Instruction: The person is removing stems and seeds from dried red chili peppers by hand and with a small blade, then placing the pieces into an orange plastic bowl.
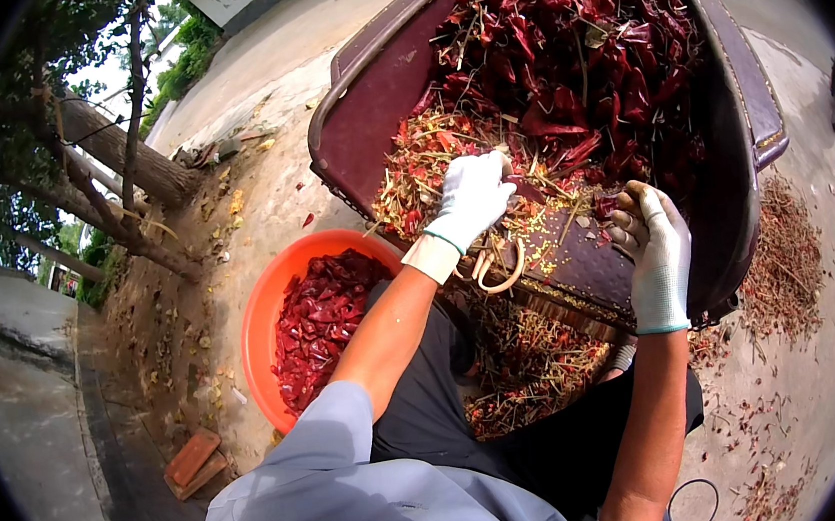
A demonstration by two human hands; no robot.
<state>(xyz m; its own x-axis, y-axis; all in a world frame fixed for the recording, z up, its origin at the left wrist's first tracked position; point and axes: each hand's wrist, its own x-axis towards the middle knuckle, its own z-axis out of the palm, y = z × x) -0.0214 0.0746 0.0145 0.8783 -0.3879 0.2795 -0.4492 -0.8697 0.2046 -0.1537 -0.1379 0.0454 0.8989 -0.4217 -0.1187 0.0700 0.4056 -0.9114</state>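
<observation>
My left hand (473,198), in a white glove with a green cuff edge, is over a mix of stems and red scraps (416,163). Its fingers are curled, and what lies between them is hidden. My right hand (655,249) wears a similar glove with dirty fingertips. Its bent fingers are beside a small dark red chili piece (605,205); whether they grip it is unclear. A big heap of dried red chilies (571,57) fills the far part of a maroon open container (372,106). Tan-handled scissors (503,271) rest at its near edge, by yellow seeds (536,238).
An orange basin (259,351) of cut red chilies stands on the ground at left. Stem waste (540,354) lies between my legs, with another pile (783,255) at right. Bricks (194,463) lie lower left. Tree trunks (120,150) rise beyond the basin.
</observation>
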